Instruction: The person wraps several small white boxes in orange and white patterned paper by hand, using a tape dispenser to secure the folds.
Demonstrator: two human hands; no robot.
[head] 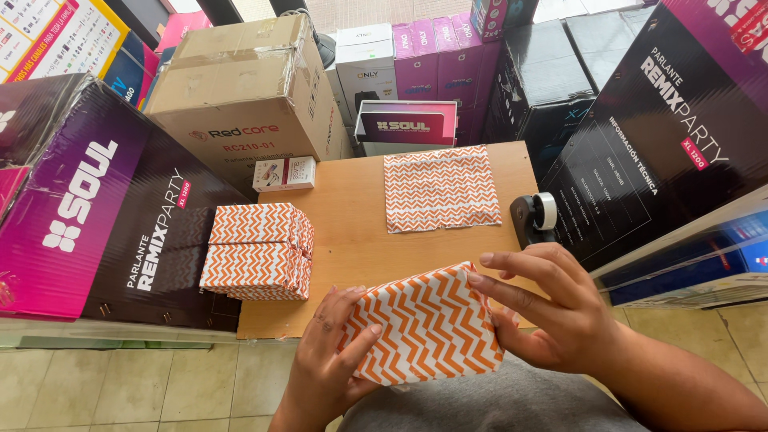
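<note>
Indoors, wooden tabletop (352, 240), stacked boxes (248, 88), tiled floor (160, 384)

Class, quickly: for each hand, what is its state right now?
Left hand: closed on the wrapped box, thumb across its top.
Right hand: grip on the same box's right end, fingers curled over the edge.

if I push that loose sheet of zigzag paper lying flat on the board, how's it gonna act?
The sheet looks thin and lies flat, so it would probably slide easily on the smooth board and flop if lifted by one edge. Likely very light, and its edges could crease.
</note>
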